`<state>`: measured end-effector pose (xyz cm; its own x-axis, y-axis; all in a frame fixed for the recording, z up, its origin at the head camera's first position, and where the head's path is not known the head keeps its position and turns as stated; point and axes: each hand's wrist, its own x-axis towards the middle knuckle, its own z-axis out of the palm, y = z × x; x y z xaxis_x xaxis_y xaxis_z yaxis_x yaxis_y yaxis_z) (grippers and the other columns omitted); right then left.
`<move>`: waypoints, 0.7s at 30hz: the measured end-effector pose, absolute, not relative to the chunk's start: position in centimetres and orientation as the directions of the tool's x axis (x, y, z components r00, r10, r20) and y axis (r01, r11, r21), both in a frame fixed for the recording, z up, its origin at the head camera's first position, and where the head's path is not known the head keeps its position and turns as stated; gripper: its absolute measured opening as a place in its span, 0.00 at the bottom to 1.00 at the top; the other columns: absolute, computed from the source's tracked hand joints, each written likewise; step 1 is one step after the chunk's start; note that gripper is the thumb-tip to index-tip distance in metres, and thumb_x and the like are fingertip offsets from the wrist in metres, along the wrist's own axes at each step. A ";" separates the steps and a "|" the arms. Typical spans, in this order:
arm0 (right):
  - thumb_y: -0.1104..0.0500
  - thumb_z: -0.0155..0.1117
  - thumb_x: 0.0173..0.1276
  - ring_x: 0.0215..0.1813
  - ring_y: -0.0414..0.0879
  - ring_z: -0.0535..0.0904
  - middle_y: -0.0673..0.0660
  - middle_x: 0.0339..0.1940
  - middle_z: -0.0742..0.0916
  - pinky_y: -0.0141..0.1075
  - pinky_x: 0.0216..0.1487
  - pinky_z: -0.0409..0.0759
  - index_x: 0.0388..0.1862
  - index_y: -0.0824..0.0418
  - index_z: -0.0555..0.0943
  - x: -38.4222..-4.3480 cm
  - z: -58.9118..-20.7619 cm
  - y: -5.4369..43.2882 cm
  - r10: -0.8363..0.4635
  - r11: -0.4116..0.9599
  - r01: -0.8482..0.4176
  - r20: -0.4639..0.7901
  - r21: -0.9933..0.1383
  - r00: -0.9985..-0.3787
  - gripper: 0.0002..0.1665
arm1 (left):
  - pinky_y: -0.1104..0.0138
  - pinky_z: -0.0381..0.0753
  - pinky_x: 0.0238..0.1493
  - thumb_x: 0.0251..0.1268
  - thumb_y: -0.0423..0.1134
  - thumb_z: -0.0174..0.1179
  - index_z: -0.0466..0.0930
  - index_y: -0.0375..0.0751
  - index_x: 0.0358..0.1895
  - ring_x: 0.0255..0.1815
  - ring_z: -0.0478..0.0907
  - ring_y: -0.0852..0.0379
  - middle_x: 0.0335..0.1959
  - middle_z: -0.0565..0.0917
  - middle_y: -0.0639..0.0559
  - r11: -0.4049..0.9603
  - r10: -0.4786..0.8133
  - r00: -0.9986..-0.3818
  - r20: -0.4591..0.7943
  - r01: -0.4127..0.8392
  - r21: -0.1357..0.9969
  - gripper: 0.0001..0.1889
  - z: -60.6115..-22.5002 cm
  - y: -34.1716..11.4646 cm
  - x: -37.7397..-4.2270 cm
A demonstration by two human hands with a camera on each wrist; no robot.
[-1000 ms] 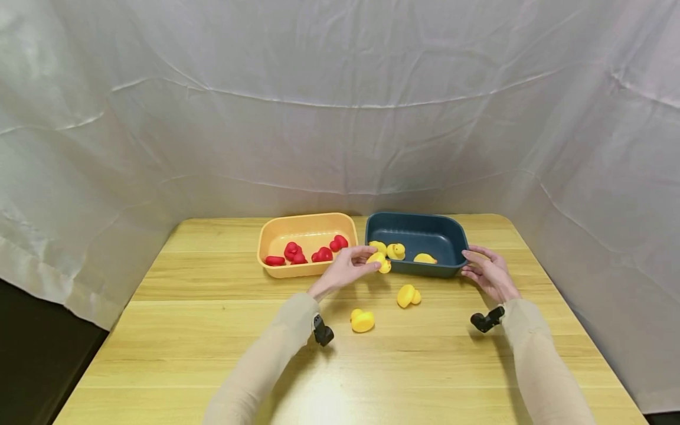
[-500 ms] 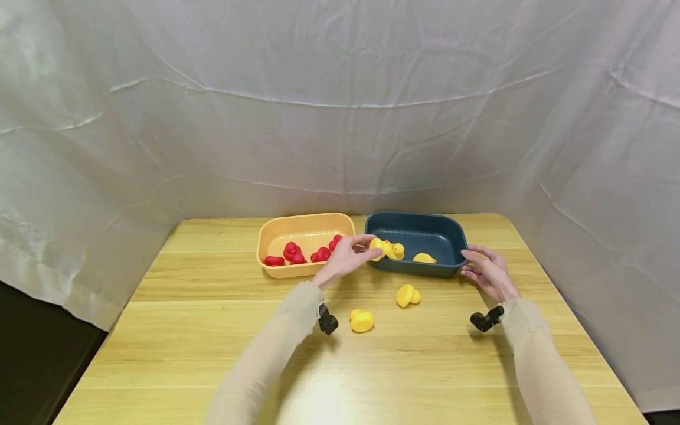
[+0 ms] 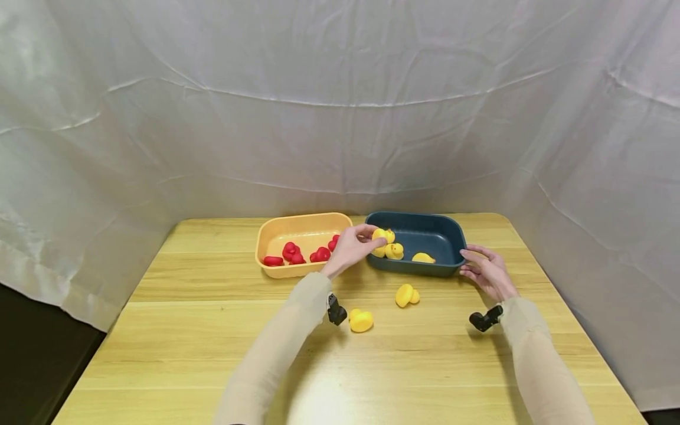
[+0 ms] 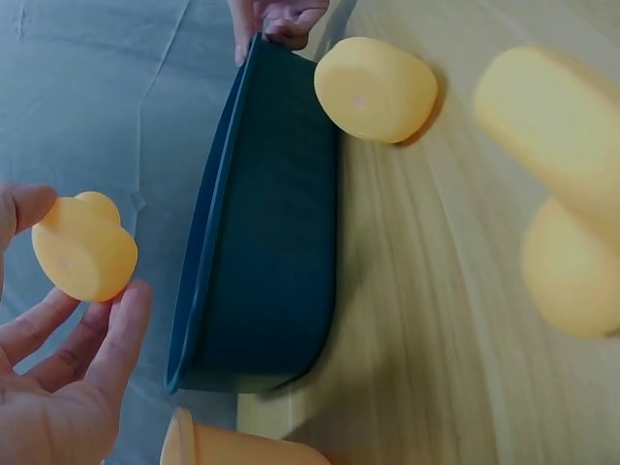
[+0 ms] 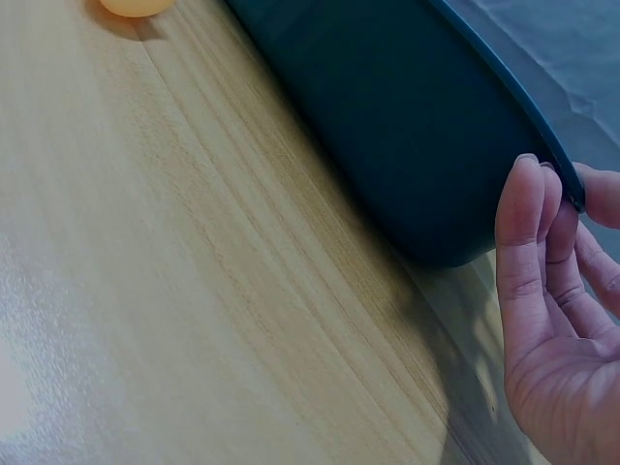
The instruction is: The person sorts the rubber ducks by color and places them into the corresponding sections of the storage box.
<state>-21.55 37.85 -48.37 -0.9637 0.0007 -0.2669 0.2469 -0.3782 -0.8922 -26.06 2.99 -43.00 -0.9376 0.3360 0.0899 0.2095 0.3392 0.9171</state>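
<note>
My left hand [image 3: 350, 248] pinches a yellow rubber duck [image 4: 85, 250] between thumb and fingertips, raised over the left end of the dark blue bin [image 3: 414, 268]. In the left wrist view the duck is level with the bin's rim, its flat base toward the camera. My right hand [image 3: 490, 274] grips the bin's right end, with fingers and thumb [image 5: 523, 208] on either side of the rim. Inside the bin lie several yellow ducks, one duck [image 3: 395, 252] near the left and another duck [image 3: 423, 258] near the front wall.
A pale orange bin [image 3: 297, 271] with several red ducks [image 3: 291, 250] stands left of the blue one; my left hand partly covers its right end. Two yellow ducks lie on the wooden table [image 3: 175, 330], one duck [image 3: 406, 295] nearer the bins, one duck [image 3: 361, 320] closer to me. A grey curtain [image 3: 340, 118] hangs behind.
My left hand has carried the yellow duck up and away from me, from the blue bin's front left corner to over its left end. The right hand stays at the rim.
</note>
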 end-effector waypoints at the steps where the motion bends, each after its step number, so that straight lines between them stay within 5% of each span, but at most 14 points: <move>1: 0.63 0.62 0.73 0.27 0.41 0.84 0.48 0.34 0.88 0.32 0.35 0.89 0.55 0.57 0.75 -21.5 -48.4 37.9 0.001 -0.378 0.245 -0.265 -0.893 -0.964 0.14 | 0.67 0.86 0.51 0.63 0.46 0.70 0.84 0.40 0.55 0.48 0.84 0.49 0.50 0.87 0.44 0.335 0.327 -0.940 0.097 0.212 0.918 0.20 -43.0 3.2 -26.1; 14: 0.63 0.63 0.73 0.27 0.40 0.84 0.48 0.35 0.89 0.32 0.35 0.89 0.53 0.55 0.77 -21.5 -48.4 37.9 0.005 -0.379 0.245 -0.267 -0.893 -0.964 0.12 | 0.72 0.80 0.44 0.59 0.44 0.72 0.86 0.39 0.50 0.47 0.83 0.48 0.45 0.88 0.44 0.291 0.190 -0.977 0.095 0.148 0.945 0.18 -43.1 4.9 -27.0; 21: 0.62 0.62 0.74 0.27 0.41 0.84 0.48 0.35 0.88 0.32 0.36 0.89 0.56 0.57 0.75 -21.5 -48.4 37.8 0.009 -0.375 0.248 -0.271 -0.893 -0.962 0.14 | 0.68 0.82 0.48 0.58 0.46 0.73 0.85 0.38 0.52 0.49 0.82 0.50 0.47 0.87 0.45 0.294 0.129 -0.989 0.068 0.104 0.950 0.21 -43.5 5.6 -27.5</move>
<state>-21.51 37.80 -48.44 -0.9624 0.0088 -0.2713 0.2484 -0.3746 -0.8933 -27.47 5.57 -43.55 -0.9893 0.1289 0.0680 0.1036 0.2942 0.9501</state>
